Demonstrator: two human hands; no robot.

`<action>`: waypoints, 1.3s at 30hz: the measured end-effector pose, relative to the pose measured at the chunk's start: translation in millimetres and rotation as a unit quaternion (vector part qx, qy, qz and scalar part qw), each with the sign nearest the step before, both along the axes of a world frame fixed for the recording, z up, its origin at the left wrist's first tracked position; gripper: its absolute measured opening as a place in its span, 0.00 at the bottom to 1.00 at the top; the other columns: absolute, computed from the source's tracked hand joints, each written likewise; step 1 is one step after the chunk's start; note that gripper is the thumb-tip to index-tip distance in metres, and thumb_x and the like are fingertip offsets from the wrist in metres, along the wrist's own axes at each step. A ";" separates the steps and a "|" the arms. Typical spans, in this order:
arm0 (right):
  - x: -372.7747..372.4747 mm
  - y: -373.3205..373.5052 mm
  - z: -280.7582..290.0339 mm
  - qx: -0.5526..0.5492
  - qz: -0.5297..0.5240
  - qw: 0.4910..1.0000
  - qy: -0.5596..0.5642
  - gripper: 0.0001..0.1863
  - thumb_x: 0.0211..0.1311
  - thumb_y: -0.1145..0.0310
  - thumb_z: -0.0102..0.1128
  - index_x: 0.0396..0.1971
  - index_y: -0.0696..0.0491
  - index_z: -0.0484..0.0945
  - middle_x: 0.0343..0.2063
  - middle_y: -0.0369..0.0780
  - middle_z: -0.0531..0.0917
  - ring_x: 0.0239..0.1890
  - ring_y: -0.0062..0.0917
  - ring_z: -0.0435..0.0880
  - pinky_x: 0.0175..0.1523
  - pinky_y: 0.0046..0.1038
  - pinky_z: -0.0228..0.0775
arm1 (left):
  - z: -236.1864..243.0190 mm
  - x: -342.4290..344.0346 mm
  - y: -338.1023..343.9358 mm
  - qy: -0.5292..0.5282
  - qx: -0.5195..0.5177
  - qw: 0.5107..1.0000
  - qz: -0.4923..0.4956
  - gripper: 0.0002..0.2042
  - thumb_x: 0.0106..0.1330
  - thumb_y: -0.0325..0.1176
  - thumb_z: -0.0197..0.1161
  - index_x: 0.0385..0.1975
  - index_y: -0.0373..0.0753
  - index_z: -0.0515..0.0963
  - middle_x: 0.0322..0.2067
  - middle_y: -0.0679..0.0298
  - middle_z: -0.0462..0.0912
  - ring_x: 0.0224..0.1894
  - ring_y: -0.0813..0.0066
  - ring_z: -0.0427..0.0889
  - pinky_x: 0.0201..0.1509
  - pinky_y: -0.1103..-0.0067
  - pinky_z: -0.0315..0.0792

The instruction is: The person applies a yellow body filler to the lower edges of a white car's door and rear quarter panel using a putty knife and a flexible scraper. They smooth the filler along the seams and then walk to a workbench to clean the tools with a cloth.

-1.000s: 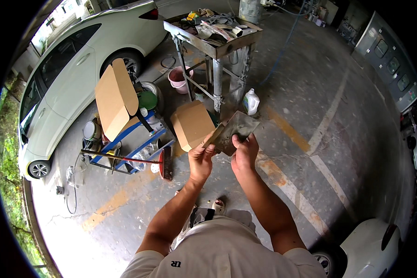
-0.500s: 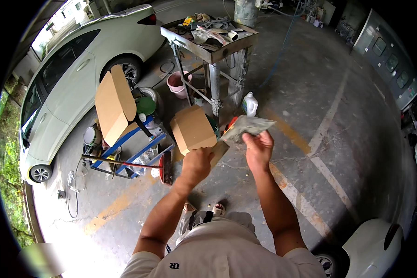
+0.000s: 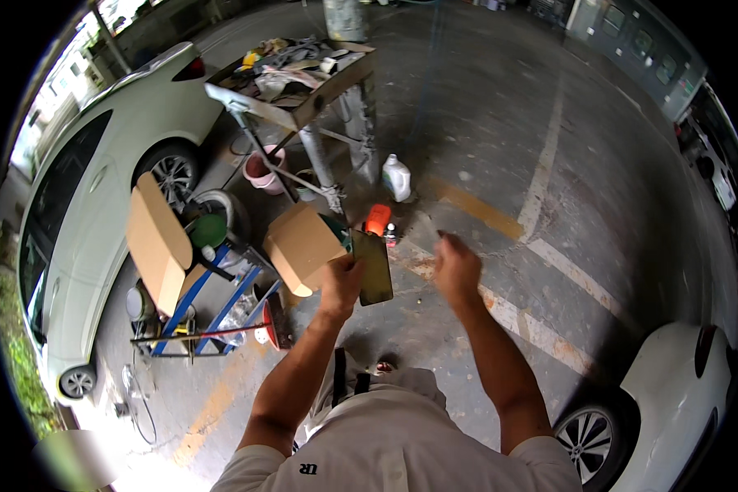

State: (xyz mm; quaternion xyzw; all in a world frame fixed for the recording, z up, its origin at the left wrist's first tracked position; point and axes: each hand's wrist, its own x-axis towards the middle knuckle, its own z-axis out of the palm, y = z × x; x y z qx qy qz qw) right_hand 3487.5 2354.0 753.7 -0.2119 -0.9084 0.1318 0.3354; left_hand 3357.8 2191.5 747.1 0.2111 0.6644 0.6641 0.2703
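Note:
My left hand is closed on a thin, flat rectangular plate, olive-brown and held upright by its left edge. Behind that hand stands an open brown cardboard carton; whether the hand touches it I cannot tell. My right hand is held apart on the right, its fingers pinched together and blurred. A thin pale grey piece sticks out past its fingertips, seen nearly edge-on. Beyond the plate, an orange-red container and a small dark bottle stand on the floor.
At left, a blue-framed rack bears a second carton, with a red-handled broom across it. A metal stand heaped with rags rises beyond, near a pink bucket and white jug. Pale cars flank both sides.
My view has swung to the right. The plate in my left hand now faces me broadly. The grey sheet seen wide in my right hand before now shows only as a thin sliver; the hands have parted.

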 end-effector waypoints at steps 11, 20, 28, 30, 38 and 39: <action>14.7 95.9 28.3 -0.216 -0.098 0.970 0.051 0.08 0.52 0.78 0.57 0.34 0.59 0.77 0.29 0.40 0.80 0.32 0.28 0.78 0.36 0.27 0.69 | -11.2 -63.4 70.1 0.005 -0.071 0.989 -0.126 0.09 0.61 0.31 0.56 0.26 0.30 0.76 0.16 0.72 0.71 0.21 0.88 0.65 0.22 0.82 0.61; 134.7 229.6 -110.6 -0.074 -0.713 0.610 -0.337 0.13 0.49 0.64 0.60 0.34 0.55 0.79 0.32 0.43 0.83 0.35 0.36 0.83 0.39 0.34 0.76 | -43.1 -253.0 53.3 -0.214 0.003 0.977 -0.019 0.10 0.67 0.34 0.52 0.33 0.33 0.76 0.25 0.68 0.76 0.25 0.83 0.72 0.28 0.84 0.66; -65.4 271.0 -76.5 -0.383 -0.237 0.891 0.060 0.18 0.43 0.71 0.67 0.36 0.62 0.77 0.29 0.42 0.82 0.31 0.28 0.80 0.38 0.29 0.71 | 29.2 -372.5 78.9 -0.257 0.161 0.953 -0.022 0.16 0.69 0.35 0.51 0.45 0.26 0.71 0.40 0.59 0.79 0.41 0.74 0.78 0.47 0.79 0.71; -179.7 277.8 -60.0 -0.465 -0.098 0.880 -0.014 0.17 0.45 0.72 0.65 0.37 0.62 0.77 0.29 0.42 0.82 0.32 0.27 0.80 0.38 0.28 0.71 | 50.9 -394.9 85.9 -0.234 0.192 0.953 0.032 0.16 0.69 0.35 0.50 0.44 0.27 0.72 0.38 0.60 0.79 0.39 0.75 0.78 0.44 0.80 0.71; -537.8 283.5 58.7 -0.269 0.288 0.886 -0.243 0.13 0.52 0.76 0.58 0.38 0.62 0.77 0.31 0.43 0.83 0.35 0.26 0.81 0.40 0.27 0.70 | 84.2 -467.2 150.6 -0.079 0.072 0.980 0.165 0.11 0.67 0.35 0.50 0.30 0.34 0.76 0.20 0.73 0.71 0.18 0.88 0.66 0.20 0.86 0.59; -567.1 280.0 69.6 -0.201 0.280 0.905 -0.248 0.12 0.53 0.76 0.57 0.39 0.62 0.77 0.32 0.43 0.83 0.35 0.26 0.81 0.41 0.27 0.70 | 77.2 -477.6 153.5 -0.041 0.027 0.984 0.170 0.11 0.66 0.34 0.51 0.30 0.32 0.76 0.20 0.72 0.73 0.19 0.86 0.68 0.21 0.84 0.61</action>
